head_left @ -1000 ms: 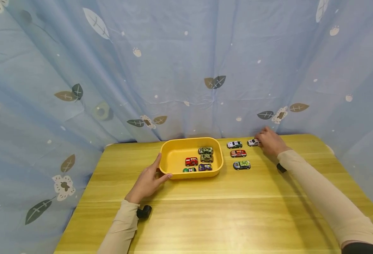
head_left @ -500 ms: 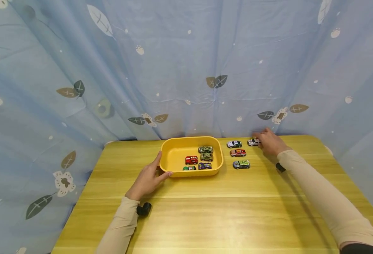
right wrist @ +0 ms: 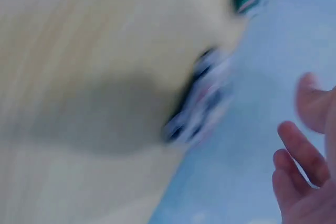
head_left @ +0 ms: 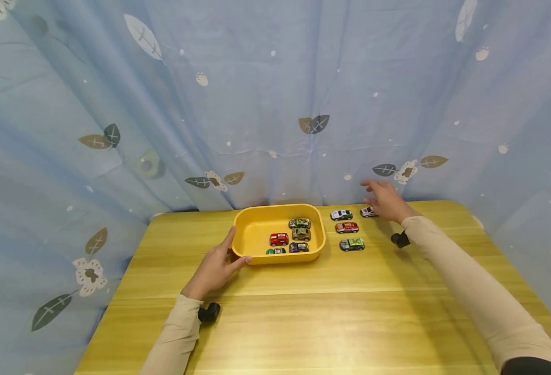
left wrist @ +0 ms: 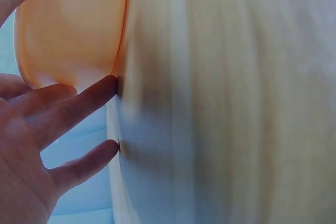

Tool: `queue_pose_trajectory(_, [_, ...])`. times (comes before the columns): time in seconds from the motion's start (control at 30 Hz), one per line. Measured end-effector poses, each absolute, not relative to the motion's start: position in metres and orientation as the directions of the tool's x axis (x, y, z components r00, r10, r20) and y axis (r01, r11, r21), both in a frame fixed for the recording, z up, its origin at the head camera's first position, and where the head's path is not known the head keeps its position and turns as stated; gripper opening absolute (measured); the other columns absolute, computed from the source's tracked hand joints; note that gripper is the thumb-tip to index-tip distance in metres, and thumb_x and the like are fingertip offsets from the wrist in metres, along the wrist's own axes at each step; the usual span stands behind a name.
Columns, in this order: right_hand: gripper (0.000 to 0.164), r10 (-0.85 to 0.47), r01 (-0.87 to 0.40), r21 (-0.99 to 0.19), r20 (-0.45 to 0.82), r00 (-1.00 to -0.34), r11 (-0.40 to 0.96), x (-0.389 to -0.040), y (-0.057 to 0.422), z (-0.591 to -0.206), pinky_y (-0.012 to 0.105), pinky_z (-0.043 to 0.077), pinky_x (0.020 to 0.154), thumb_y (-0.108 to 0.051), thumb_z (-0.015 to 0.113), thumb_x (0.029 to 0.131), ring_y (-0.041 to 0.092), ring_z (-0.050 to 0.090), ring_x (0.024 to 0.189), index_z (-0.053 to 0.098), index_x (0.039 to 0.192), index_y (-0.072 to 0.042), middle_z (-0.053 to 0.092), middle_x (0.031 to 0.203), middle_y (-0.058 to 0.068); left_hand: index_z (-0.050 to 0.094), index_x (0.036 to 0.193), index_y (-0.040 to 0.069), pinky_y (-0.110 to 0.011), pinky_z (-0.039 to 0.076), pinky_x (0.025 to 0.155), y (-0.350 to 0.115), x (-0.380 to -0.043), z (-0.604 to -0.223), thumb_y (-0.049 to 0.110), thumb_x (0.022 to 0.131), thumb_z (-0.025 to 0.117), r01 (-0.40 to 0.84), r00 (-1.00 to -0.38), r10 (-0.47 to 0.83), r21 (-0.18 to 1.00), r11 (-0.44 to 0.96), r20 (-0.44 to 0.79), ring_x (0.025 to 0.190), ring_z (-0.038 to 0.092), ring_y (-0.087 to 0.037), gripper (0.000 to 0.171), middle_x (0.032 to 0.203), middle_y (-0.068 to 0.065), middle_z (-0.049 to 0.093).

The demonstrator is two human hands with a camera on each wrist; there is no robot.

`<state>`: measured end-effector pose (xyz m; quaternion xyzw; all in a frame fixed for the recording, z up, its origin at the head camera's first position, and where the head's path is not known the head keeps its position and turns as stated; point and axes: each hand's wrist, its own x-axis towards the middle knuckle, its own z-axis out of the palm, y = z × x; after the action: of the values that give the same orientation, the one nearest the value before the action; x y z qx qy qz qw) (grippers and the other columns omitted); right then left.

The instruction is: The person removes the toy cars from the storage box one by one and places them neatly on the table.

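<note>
A yellow tray (head_left: pixel 243 254) stands toward the table's back, with several small toy cars in its right part, among them a red toy car (head_left: pixel 278 239). My left hand (head_left: pixel 213 271) rests against its left end, thumb at the front corner. In the left wrist view its fingers look straight and spread along the tray's end. My right hand (head_left: pixel 388 202) hovers with loose fingers, holding nothing. Just below it sits a silver-white toy car (head_left: pixel 368 212), partly covered in the head view and blurred in the right wrist view.
Right of the tray, on the wood-look table (head_left: pixel 303 323), lie a white-and-green toy car (head_left: pixel 341 215), a red-orange toy car (head_left: pixel 347 227) and a blue-green toy car (head_left: pixel 352 244). A blue patterned curtain (head_left: pixel 257 104) hangs right behind the table.
My right hand has let go of the silver-white toy car and risen above it, fingers spreading. The left hand keeps its place at the tray. The head view has shifted slightly.
</note>
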<state>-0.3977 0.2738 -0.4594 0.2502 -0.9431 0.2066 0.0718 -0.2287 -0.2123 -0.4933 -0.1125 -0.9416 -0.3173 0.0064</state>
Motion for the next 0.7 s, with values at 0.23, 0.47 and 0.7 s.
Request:
queue_pose_trajectory(0.23, [0.04,-0.505,-0.596,-0.456,0.317,-0.803,0.661,-0.393,0.199,-0.438,0.062,0.042,0.108,-0.031,0.065,0.108,0.045,0.055,0.124,0.065,0.131,0.002,0.062,0.129,0.025,0.013,0.172,0.008,-0.053,0.051,0.112,-0.213,-0.229,-0.494,0.054,0.099,0.071,0.229,-0.972,0.214,0.589,0.775,0.096,0.128,0.068,-0.034,0.103,0.154,-0.025,0.056])
queue_pose_trajectory(0.47, [0.048,-0.647,-0.636,-0.477,0.17,-0.744,0.607,-0.386,0.118,-0.434,0.063,0.04,0.117,-0.052,0.07,0.1,0.043,0.048,0.139,0.071,0.125,-0.012,0.056,0.144,0.019,0.016,0.171,0.006,-0.054,0.05,0.113,-0.21,-0.229,-0.494,0.052,0.099,0.073,0.229,-0.973,0.21,0.582,0.78,0.101,0.128,0.068,-0.035,0.103,0.156,-0.026,0.054])
queue_pose_trajectory(0.7, [0.046,-0.74,-0.677,-0.502,0.104,-0.665,0.538,-0.387,0.07,-0.432,0.056,0.038,0.122,-0.049,0.076,0.095,0.04,0.049,0.143,0.076,0.12,-0.01,0.059,0.149,0.02,0.016,0.171,0.008,-0.053,0.049,0.115,-0.211,-0.229,-0.496,0.057,0.098,0.071,0.199,-0.979,0.182,0.574,0.794,0.088,0.128,0.068,-0.033,0.104,0.154,-0.023,0.057])
